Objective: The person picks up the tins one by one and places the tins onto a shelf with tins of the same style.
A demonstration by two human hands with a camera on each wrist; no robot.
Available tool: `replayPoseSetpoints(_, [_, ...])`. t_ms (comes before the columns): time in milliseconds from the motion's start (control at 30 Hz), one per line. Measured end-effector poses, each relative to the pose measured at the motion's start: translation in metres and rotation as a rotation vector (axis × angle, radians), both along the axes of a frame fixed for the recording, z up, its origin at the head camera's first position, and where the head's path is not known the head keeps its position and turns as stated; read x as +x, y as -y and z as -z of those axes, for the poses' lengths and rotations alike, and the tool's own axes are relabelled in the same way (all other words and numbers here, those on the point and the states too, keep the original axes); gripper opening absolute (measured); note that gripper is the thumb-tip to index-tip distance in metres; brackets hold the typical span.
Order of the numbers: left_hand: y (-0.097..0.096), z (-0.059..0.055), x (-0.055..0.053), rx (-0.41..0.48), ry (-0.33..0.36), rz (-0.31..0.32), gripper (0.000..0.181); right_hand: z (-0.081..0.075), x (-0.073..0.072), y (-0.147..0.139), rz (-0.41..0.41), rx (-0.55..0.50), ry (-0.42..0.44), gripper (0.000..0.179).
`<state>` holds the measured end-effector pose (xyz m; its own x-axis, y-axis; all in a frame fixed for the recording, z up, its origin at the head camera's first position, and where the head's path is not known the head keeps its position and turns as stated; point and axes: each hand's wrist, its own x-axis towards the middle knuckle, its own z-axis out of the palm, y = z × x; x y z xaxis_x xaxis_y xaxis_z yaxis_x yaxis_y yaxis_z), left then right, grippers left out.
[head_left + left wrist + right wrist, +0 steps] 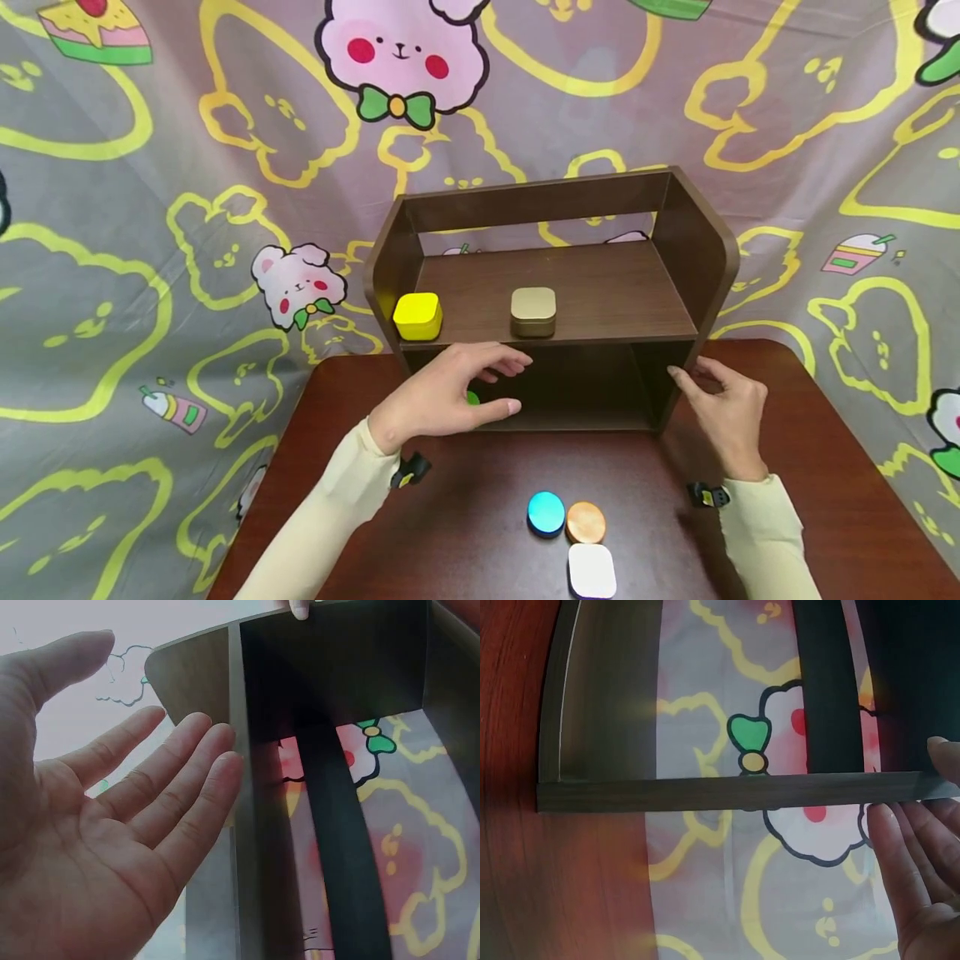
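Observation:
A dark brown two-tier shelf point(540, 287) stands on the table. With thumb on one face and fingers on the other, my right hand point(723, 408) pinches the front edge of its right side panel point(727, 793). My left hand point(453, 387) is in front of the lower compartment, fingers extended and thumb apart, palm bare in the left wrist view. A yellow square tin point(417, 317) sits at the upper board's left end, and a gold square tin point(533, 312) near its middle. Something green point(472, 398) shows in the lower compartment, mostly hidden behind my left hand.
On the reddish-brown table point(465, 517) before the shelf lie a blue round tin point(546, 513), an orange round tin point(586, 523) and a white square tin point(592, 572), close together. A patterned cloth point(285, 108) hangs behind and at both sides.

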<state>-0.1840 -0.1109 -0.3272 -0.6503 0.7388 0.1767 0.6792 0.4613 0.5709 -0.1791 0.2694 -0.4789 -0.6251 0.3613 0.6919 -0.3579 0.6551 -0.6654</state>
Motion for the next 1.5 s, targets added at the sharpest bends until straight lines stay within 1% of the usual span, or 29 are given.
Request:
replayPoseSetpoints(133, [-0.001,0.012,0.003,0.01,0.035,-0.003,0.05,0.002,-0.001,0.001,0.0,-0.034,0.01,0.023])
replayPoseSetpoints(300, [-0.002,0.028,0.007,0.026,0.065,0.001,0.049,0.004,0.0,0.001,0.001,-0.103,0.084,0.022])
replayPoseSetpoints(467, [-0.002,0.044,0.011,0.045,0.091,-0.001,0.047,0.004,0.001,0.002,-0.034,-0.157,0.147,0.021])
replayPoseSetpoints(600, [-0.001,0.058,0.019,0.067,0.126,-0.014,0.046,0.003,0.002,0.002,-0.053,-0.182,0.169,0.022])
replayPoseSetpoints(800, [0.002,0.083,0.032,0.106,0.18,-0.054,0.046,0.002,-0.001,0.003,-0.072,-0.223,0.188,0.022])
replayPoseSetpoints(900, [0.002,0.094,0.037,0.108,0.202,-0.067,0.045,0.002,-0.002,0.003,-0.07,-0.247,0.197,0.023])
replayPoseSetpoints(1000, [0.003,0.103,0.04,0.102,0.211,-0.072,0.045,0.003,-0.001,0.003,-0.067,-0.267,0.2,0.024])
replayPoseSetpoints(1167, [0.0,0.111,0.043,0.106,0.203,-0.069,0.045,0.004,0.0,0.0,-0.07,-0.281,0.201,0.024])
replayPoseSetpoints(1300, [-0.001,0.117,0.047,0.136,0.176,-0.057,0.044,0.004,-0.002,0.002,-0.06,-0.294,0.22,0.024])
replayPoseSetpoints(1400, [-0.003,0.124,0.052,0.147,0.15,-0.058,0.043,0.005,-0.004,0.003,-0.055,-0.312,0.234,0.024])
replayPoseSetpoints(1500, [-0.008,0.132,0.061,0.132,0.125,-0.048,0.042,0.006,-0.005,0.003,-0.062,-0.326,0.236,0.024])
